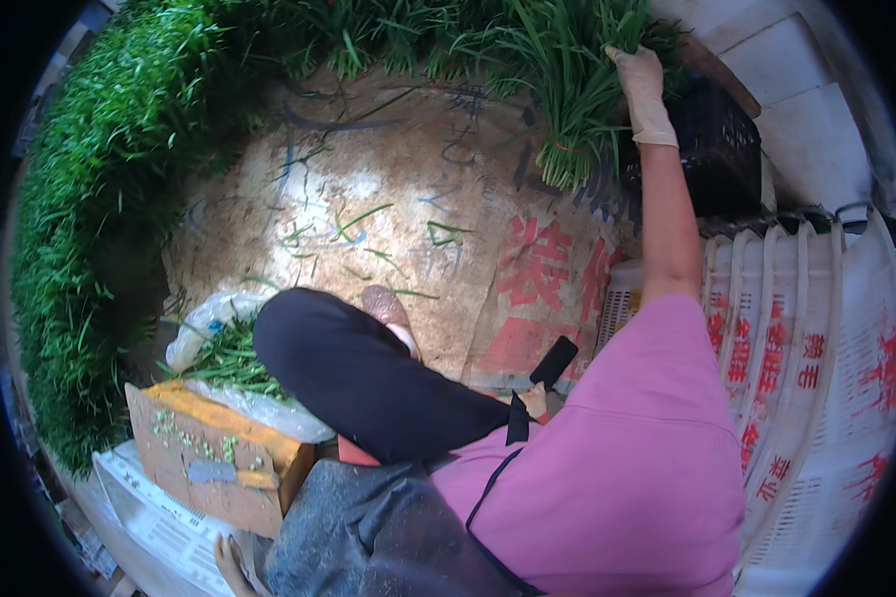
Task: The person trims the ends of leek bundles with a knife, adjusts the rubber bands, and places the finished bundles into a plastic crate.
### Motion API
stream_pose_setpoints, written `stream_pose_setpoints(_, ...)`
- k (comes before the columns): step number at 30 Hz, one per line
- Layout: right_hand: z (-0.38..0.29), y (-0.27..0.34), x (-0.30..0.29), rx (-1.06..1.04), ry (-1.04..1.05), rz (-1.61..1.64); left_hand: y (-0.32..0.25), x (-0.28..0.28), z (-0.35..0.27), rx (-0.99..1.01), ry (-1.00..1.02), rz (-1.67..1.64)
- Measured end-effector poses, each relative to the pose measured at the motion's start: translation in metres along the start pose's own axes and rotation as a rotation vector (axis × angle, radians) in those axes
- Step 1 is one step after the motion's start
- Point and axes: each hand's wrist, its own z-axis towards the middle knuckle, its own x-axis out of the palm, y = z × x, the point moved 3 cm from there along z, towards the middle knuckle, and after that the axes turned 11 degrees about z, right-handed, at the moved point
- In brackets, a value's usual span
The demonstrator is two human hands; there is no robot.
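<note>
At the upper right, my right hand [641, 78], in a thin pale glove, grips the leaves of a bunch of Chinese chives [567, 127]. A red band ties that bunch near its pale cut stems, which point down. My left hand [231, 563] shows only partly at the bottom left, beside the dark apron [343, 522]; what it touches is unclear. Near it, a short wide blade [211, 472] with a yellowish handle lies on a board-topped box [194, 440], among small green scraps. Behind the box is a clear plastic bag [201, 328] of loose green trimmings [243, 358].
Chives stand densely along the left [82, 261] and top. A black crate [709, 157] is beside my right forearm; stacked white plastic baskets [791, 358] fill the right. Loose leaves lie on the stained floor sheet [418, 186]. A dark flat object [554, 363] lies by my clothing.
</note>
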Motion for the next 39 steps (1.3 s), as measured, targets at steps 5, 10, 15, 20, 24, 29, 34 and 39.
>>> stream_pose_setpoints(5,-0.073,0.15,-0.087,-0.044,0.284,0.183,-0.234,0.082,-0.017,0.781,0.183,-0.165)
stream_pose_setpoints(10,-0.146,0.3,-0.101,-0.398,0.545,0.091,-0.395,0.148,-0.122,1.353,0.44,-0.117)
stream_pose_setpoints(15,-0.222,0.431,-0.081,-0.787,0.674,-0.006,-0.417,0.14,-0.193,1.543,0.765,-0.406)
stream_pose_setpoints(20,-0.285,0.518,-0.064,-1.147,0.539,0.013,-0.325,0.087,-0.198,1.349,0.993,-1.24)
stream_pose_setpoints(24,-0.4,0.545,-0.035,-1.531,0.398,0.394,-0.239,0.054,-0.205,1.413,0.605,-1.396)
stream_pose_setpoints(29,-0.513,0.548,-0.02,-1.867,0.78,0.719,-0.241,0.055,-0.204,1.3,0.924,-1.622)
stream_pose_setpoints(34,-0.539,0.58,-0.003,-1.434,1.441,1.237,-0.225,0.049,-0.197,1.278,0.898,-1.486)
stream_pose_setpoints(39,-0.541,0.608,-0.008,-0.433,1.879,1.569,-0.133,-0.003,-0.199,0.875,0.206,-0.79)
